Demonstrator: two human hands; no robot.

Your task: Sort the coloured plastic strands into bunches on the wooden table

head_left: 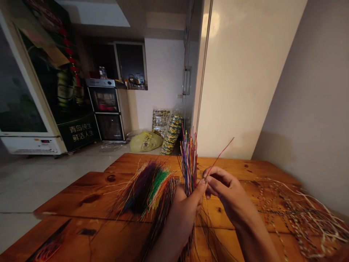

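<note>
My left hand [188, 207] is wrapped round an upright bundle of thin, multicoloured wires [188, 160]. The tips of the bundle fan out above my fist, and its lower end hangs down past my wrist. Close beside it, my right hand [225, 191] pinches a single red wire [220, 153], whose free end slants up to the right. The fingertips of both hands almost meet where this wire comes out. A loose pile of purple, green and orange wires [156, 185] lies on the table to the left of my left hand.
Tangled beaded-looking strands and pale cords [297, 214] cover the right side of the wooden table [89, 185]. More coloured wires [49, 249] lie at the lower left. Beyond the table are a yellow bag [145, 142], a patterned roll [172, 133], a small cabinet [106, 109] and a display fridge [29, 143].
</note>
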